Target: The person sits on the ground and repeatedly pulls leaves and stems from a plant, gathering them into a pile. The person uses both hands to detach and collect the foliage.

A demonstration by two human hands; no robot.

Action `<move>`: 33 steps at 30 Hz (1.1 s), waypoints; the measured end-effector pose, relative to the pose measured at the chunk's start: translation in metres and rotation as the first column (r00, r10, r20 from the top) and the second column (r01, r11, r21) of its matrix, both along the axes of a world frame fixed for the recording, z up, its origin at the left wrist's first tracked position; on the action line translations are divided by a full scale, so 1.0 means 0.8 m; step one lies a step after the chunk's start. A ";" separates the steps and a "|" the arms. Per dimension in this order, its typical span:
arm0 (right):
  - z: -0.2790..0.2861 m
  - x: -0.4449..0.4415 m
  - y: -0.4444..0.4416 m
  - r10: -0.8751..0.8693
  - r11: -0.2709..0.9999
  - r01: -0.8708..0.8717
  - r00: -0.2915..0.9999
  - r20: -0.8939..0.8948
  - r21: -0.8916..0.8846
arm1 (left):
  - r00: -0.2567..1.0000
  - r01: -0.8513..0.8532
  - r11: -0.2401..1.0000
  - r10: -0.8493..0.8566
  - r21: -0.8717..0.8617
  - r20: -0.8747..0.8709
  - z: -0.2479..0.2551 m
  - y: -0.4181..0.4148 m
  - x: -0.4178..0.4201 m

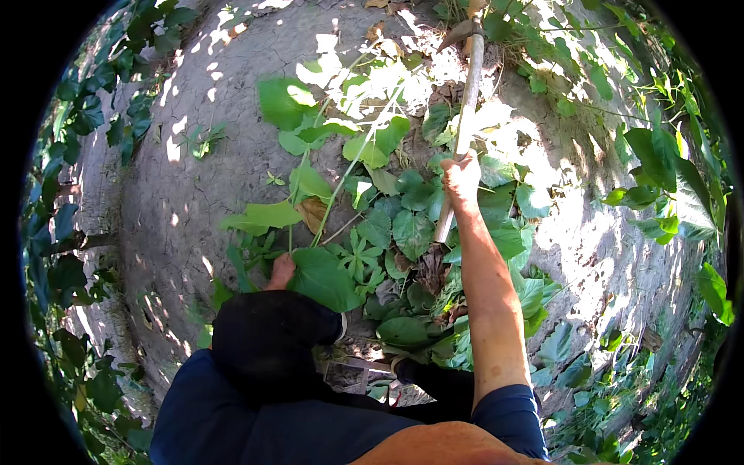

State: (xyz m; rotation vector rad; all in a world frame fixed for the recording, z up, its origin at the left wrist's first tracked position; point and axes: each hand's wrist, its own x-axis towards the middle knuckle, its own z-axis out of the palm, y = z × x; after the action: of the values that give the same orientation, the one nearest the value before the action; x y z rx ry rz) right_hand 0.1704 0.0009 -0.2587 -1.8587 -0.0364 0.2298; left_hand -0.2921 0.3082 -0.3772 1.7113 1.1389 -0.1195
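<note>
My right hand [462, 174] grips the lower part of a wooden tool handle [469, 93], with the arm stretched forward. At its far end sits a dark curved metal blade [455, 36], probably of a hoe, beside low greenery. My left hand [281, 271] is low, just beyond my dark-clad knee, closed around cut leafy stems; its fingers are partly hidden by a broad leaf [325, 280]. The long pale green stem [357, 160] and its leaves reach forward across the soil. A heap of green leaves [412, 232] lies between my hands, partly under the handle.
Cracked dry soil [174, 192] spreads around me in patchy sun. Leafy plants border it at left [81, 279] and right [668, 174]. A dry brown leaf [312, 215] lies near the stems. Thin flat bars [363, 365] show between my feet.
</note>
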 end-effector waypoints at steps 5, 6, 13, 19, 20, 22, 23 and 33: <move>0.009 0.005 0.018 -0.019 0.999 0.016 0.996 -0.092 -0.037 | 0.992 0.120 0.984 -0.115 0.132 -0.051 0.030 -0.021 0.012; 0.014 0.005 0.021 -0.029 1.000 0.027 0.985 -0.170 -0.014 | 0.984 0.174 0.970 -0.166 0.172 -0.057 0.033 -0.020 0.014; 0.012 -0.012 0.042 -0.084 0.967 0.167 0.923 -0.376 0.194 | 0.995 0.065 0.996 -0.060 -0.063 0.084 0.058 -0.034 0.025; 0.007 -0.019 0.062 -0.078 0.933 0.235 0.871 -0.484 0.273 | 0.990 0.141 0.990 -0.142 -0.023 -0.022 0.091 -0.051 0.039; 0.007 -0.019 0.061 -0.078 0.932 0.236 0.871 -0.484 0.275 | 0.995 0.077 0.992 -0.070 -0.102 0.071 0.100 -0.053 0.041; 0.004 -0.019 0.056 -0.079 0.935 0.234 0.869 -0.488 0.266 | 0.984 -0.062 0.945 0.111 -0.320 0.139 0.121 -0.055 0.046; 0.002 -0.018 0.051 -0.073 0.940 0.223 0.871 -0.487 0.257 | 0.980 -0.093 0.964 0.133 -0.249 0.146 0.137 -0.052 0.048; 0.092 -0.092 -0.007 0.034 0.871 0.155 0.928 -0.371 0.466 | 0.983 -0.076 0.993 0.060 0.086 0.175 0.249 0.012 0.057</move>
State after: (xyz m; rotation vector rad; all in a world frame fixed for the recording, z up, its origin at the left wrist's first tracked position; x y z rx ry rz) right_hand 0.0967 -0.0050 -0.1853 -1.2827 0.2095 0.4781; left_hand -0.2466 0.3179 -0.1784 1.7254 1.0870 0.1239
